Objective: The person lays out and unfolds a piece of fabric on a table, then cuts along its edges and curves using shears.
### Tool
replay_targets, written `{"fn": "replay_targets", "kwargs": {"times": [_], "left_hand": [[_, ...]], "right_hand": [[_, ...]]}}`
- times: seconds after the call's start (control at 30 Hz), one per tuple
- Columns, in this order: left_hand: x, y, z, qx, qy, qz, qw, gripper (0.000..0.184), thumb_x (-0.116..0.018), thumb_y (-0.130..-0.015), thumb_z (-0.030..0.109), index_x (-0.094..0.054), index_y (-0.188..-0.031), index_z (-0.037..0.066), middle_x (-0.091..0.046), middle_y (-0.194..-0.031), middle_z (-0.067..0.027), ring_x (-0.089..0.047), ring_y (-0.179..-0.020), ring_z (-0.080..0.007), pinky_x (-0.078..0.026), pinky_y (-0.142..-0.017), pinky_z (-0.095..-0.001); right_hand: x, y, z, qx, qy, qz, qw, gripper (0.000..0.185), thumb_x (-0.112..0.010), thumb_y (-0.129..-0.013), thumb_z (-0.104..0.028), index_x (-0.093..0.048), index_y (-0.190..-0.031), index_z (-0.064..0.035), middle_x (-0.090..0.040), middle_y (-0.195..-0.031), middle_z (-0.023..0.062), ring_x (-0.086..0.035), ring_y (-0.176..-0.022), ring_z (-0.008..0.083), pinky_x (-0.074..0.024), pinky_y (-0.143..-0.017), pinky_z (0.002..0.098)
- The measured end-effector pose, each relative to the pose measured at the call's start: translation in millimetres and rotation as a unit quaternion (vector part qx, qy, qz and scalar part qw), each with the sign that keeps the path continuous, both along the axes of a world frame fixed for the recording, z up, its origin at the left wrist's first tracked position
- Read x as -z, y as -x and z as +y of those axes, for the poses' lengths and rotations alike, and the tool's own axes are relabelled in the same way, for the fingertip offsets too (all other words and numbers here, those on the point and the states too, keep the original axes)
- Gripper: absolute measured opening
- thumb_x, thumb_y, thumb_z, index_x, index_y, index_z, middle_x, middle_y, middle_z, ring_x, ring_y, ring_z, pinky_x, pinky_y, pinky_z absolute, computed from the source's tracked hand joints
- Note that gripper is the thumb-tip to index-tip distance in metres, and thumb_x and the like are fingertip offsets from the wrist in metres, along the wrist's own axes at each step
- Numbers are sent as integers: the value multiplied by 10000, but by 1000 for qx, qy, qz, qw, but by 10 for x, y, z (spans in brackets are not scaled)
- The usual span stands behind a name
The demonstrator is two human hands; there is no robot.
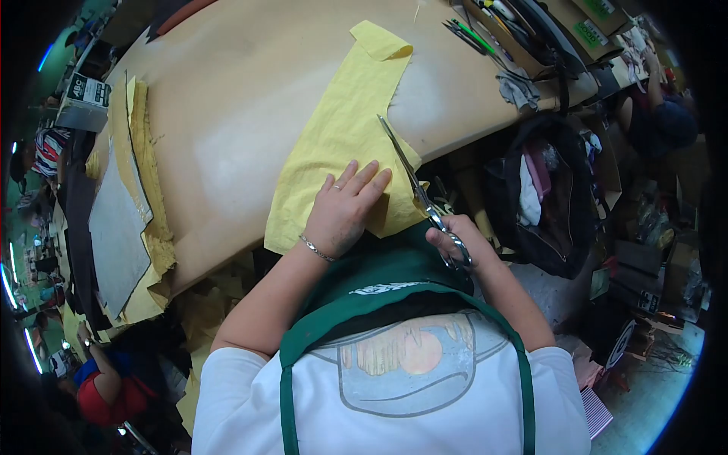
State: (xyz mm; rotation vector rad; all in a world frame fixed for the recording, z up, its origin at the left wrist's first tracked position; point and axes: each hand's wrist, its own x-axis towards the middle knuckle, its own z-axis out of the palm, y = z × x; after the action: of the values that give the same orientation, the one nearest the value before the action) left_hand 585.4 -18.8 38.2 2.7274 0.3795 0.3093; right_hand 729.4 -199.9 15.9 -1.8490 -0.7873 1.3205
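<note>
A yellow piece of cloth (326, 144) lies on the table (227, 144), its top end folded over and its lower edge reaching the table's front edge. My left hand (345, 211) rests flat on the cloth's lower part with fingers spread, a ring and a bracelet on it. At the cloth's right side, my right hand (461, 236) has its fingers in the handles of metal scissors (415, 186). The long blades point up and left over the cloth, and cloth is partly beside and under them.
Stacked grey and yellow sheets (121, 220) lie at the table's left end. Pens (470, 36) and a grey rag (519, 89) are at the top right. A black bag (557, 205) hangs open at the right. People (106, 383) are at both sides.
</note>
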Motion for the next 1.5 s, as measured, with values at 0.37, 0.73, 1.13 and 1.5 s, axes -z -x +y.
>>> {"fn": "replay_targets", "kwargs": {"times": [0.37,0.73,1.13,1.5], "left_hand": [[-1,-59,-79,-3,23,-52,998,447,-498,-712,-14,-477,-1147,86,-505,-1153,-144,-498,-1029,-384,-458,-799,-396],[-24,-99,-157,-14,69,-68,995,362,-521,-787,55,-479,-1145,86,-514,-1132,-156,-502,-1016,-380,-449,-830,-381],[-42,-103,-235,12,119,-86,989,359,-518,-782,17,-464,-1137,32,-519,-1097,-192,-522,-973,-345,-439,-825,-368],[-122,-67,-318,41,144,-81,985,400,-500,-754,-31,-447,-1147,27,-498,-1132,-191,-520,-979,-340,-447,-803,-359]], "right_hand": [[-69,81,5,15,29,-23,999,634,-534,-632,-696,-466,-572,-69,-451,-465,-8,-461,-425,83,-355,-391,227],[-61,111,-36,14,18,-57,998,641,-530,-646,-689,-474,-573,-54,-455,-463,-2,-463,-430,83,-361,-398,237],[-109,74,-26,15,40,26,999,705,-499,-614,-742,-520,-643,-38,-479,-518,20,-491,-499,107,-404,-475,254],[-85,49,39,32,23,67,997,706,-481,-606,-759,-510,-660,-56,-478,-533,2,-483,-497,98,-392,-459,239]]}}
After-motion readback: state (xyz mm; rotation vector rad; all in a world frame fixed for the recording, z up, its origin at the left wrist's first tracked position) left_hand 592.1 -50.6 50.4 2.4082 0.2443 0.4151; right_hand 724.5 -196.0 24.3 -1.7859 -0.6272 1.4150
